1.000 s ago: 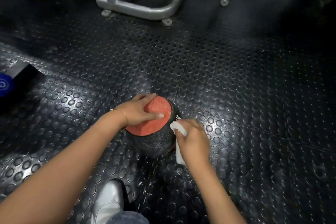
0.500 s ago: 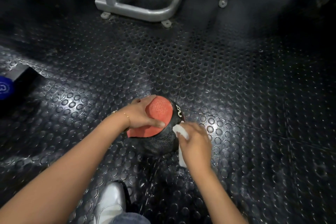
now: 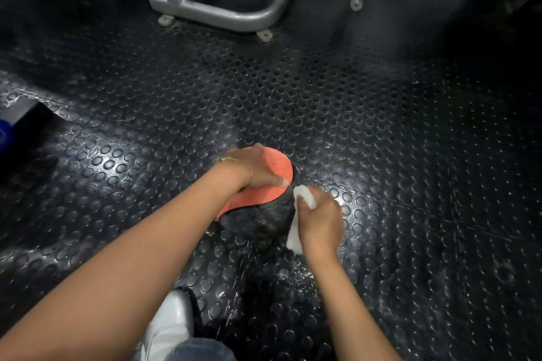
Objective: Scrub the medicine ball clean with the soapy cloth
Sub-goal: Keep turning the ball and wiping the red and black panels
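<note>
The left hand (image 3: pixel 258 168) lies over the top of the ball (image 3: pixel 261 217). Its fingers bend down over the far side of the orange part and its thumb presses on the near edge, so it holds the ball firmly. A thin bracelet (image 3: pixel 234 160) sits on this wrist.

The right hand (image 3: pixel 321 221) is closed around a white cloth (image 3: pixel 305 195) and presses it against the right side of the ball, on the black part. One end of the cloth comes out above the fingers and the other end hangs below the hand.

The ball stands on the dark studded floor (image 3: pixel 410 155), in front of a white shoe (image 3: pixel 170 328).

Compared with half a second ago, the white letters on the black band are no longer visible, and more of the black surface shows below the orange part. The cloth stays at the same side of the ball.
</note>
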### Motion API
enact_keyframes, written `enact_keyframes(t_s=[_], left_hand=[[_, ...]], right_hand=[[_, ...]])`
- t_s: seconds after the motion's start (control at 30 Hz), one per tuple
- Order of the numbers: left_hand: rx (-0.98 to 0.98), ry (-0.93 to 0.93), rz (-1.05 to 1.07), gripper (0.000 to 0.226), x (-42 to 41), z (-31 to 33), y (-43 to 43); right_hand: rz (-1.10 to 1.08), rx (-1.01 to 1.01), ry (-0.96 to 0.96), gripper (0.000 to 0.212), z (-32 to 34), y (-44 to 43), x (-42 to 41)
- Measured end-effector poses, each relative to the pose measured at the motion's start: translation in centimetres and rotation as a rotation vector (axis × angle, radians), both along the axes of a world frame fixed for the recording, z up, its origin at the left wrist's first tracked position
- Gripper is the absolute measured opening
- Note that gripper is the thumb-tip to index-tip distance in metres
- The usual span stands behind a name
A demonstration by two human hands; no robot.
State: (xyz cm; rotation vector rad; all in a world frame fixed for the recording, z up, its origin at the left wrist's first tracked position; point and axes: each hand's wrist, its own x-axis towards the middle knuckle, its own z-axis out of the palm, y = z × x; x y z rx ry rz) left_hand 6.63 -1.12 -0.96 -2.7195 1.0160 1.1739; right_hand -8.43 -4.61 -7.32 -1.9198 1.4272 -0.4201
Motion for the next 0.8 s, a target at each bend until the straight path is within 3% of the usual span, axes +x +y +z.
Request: enact_keyframes(t_s=[0.17,0.3,0.43,0.57,0.67,0.73,0.8], left_hand=[[0.037,-0.008,0.004,0.096,-0.6,1.2,-0.3],[0.068,-0.082,0.043,0.100,-1.4,0.8,-0.4],[0.191,-0.199,0.021,0.105,-0.9,0.4,-0.3],[0.071,-0.032,-0.144,0.111,0.8,-0.4,1.9],[0.000,0.046,-0.282,0.123,1.1,-1.2,2.9],[-0.055,0.036,-0.255,0.123,1.3,-1.6,2.9],[-0.100,0.063,-0.178,0.123,1.5,-1.7,2.9]], right_hand=[[0.231,-0.137,-0.057,0.027,-0.1,2.2,-1.5],[0.032,-0.007,-0.056,0.023,-0.6,-0.1,-0.3],[0.077,0.062,-0.117,0.028,-1.0,-0.5,-0.3],[0.111,0.196,-0.103,0.039,-0.7,-2.1,0.0],[0.058,0.193,-0.268,0.026,-0.4,-3.2,0.4],[-0.063,0.292,-0.471,0.022,0.3,-3.8,0.2],[-0.099,0.361,-0.538,0.023,0.5,-3.8,0.1]])
